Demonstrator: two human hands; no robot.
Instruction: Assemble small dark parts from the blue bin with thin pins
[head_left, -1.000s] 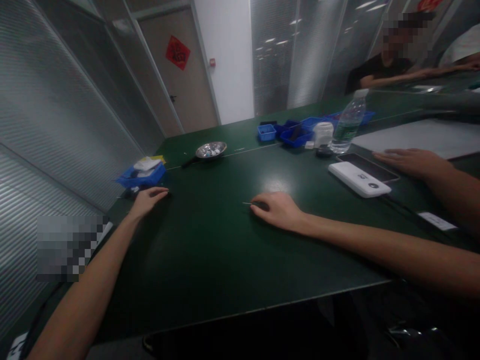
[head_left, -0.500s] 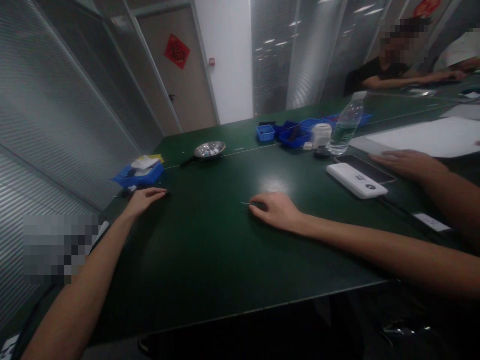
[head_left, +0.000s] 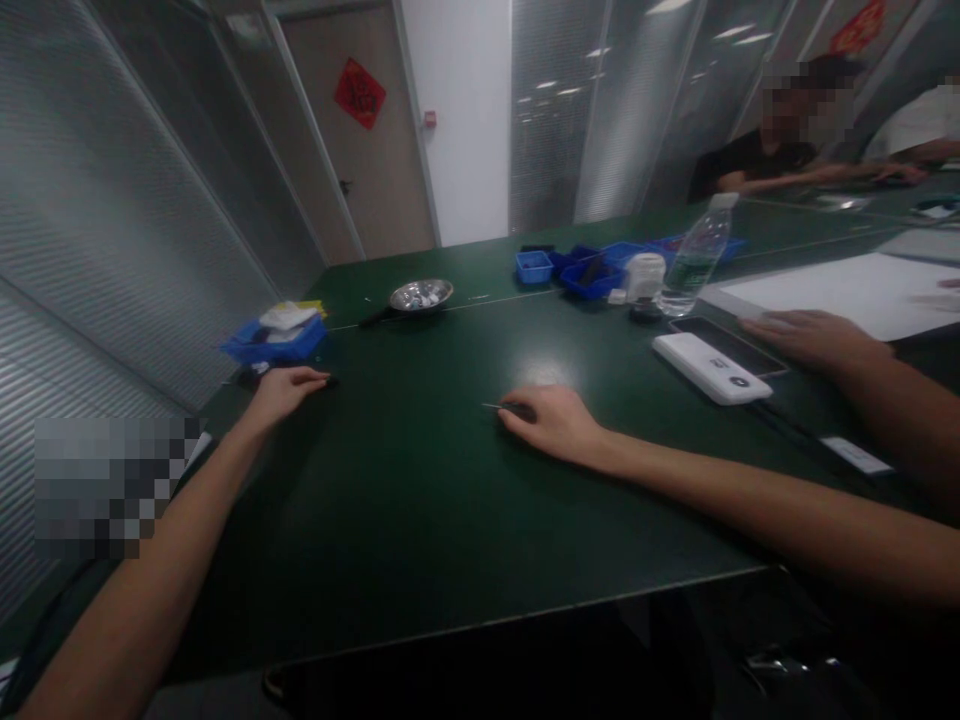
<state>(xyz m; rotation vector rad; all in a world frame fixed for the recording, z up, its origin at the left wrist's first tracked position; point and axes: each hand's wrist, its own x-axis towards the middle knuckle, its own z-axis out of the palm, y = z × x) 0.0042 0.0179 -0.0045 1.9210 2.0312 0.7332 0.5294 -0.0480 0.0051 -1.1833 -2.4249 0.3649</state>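
On the left side of the green table (head_left: 420, 480), the fingers of my left hand (head_left: 283, 395) are pinched around a small dark piece (head_left: 333, 381), too small to name. My right hand (head_left: 551, 418) rests near the table's middle, curled around a tool with a thin, light metal shaft (head_left: 491, 406) that points left past my fingertips. The tool's other end is hidden inside the hand. The two hands are well apart. Just behind my left hand stands a blue tray (head_left: 247, 345) with white and yellow items in it.
A small metal pan (head_left: 421, 296) holds little pale pieces. Farther back are blue bins (head_left: 534, 267), a white jar (head_left: 643, 276) and a water bottle (head_left: 697, 260). A white power bank (head_left: 711, 368) and a phone (head_left: 731, 345) lie right, beside another person's hand (head_left: 817, 340).
The whole view has shifted slightly. My left hand sits a touch farther left and up in the picture; both hands keep their grips. A neighbour's hand over the white sheet is blurred by motion.
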